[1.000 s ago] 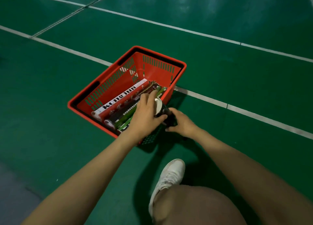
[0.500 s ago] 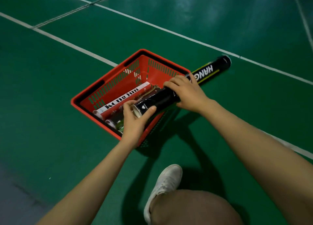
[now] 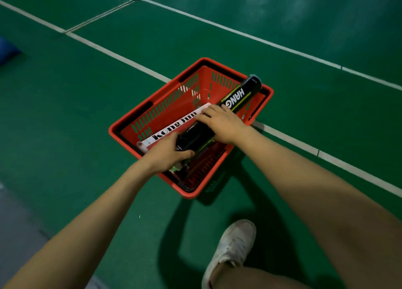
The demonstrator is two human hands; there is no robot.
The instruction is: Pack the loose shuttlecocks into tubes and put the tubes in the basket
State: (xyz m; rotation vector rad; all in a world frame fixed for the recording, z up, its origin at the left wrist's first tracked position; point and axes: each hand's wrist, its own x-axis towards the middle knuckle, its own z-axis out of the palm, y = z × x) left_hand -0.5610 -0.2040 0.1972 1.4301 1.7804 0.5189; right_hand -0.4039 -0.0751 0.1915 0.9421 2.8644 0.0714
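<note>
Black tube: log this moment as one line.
black tube: slanted across basket, far end at rim | left hand: grips near end | right hand: holds middle | white tube: inside, alongside

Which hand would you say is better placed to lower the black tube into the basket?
Probably the right hand: it grips the black tube midway, nearer the end over the basket rim; left hand holds the near end.

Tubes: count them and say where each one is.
2 for certain. The black tube lies slantwise over the basket, gripped by the left hand and right hand. The white tube lies inside, beside it. Others may be hidden under the hands.
</note>
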